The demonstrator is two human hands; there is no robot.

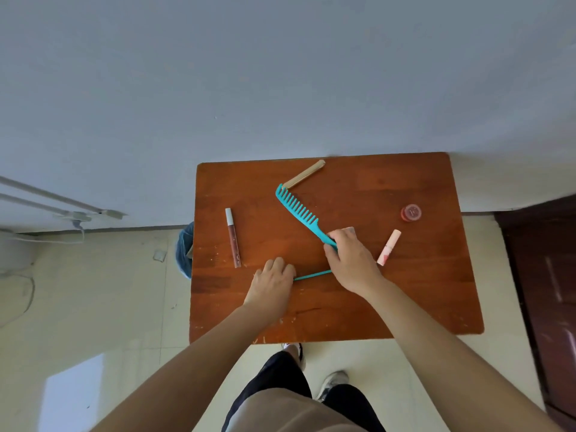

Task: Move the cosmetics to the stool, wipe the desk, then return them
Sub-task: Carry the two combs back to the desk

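On the brown wooden desk my right hand grips the handle of a teal wide-tooth comb, whose teeth point up and to the right. My left hand has its fingers curled on one end of a thin teal stick lying flat on the desk. A brown lip gloss tube lies at the left. A beige stick lies near the back edge. A small red round jar and a pink tube sit at the right. The stool is out of view.
The desk stands against a pale wall. A blue bin is on the tiled floor beside the desk's left edge. A dark wooden door is at the right. My feet stand in front of the desk.
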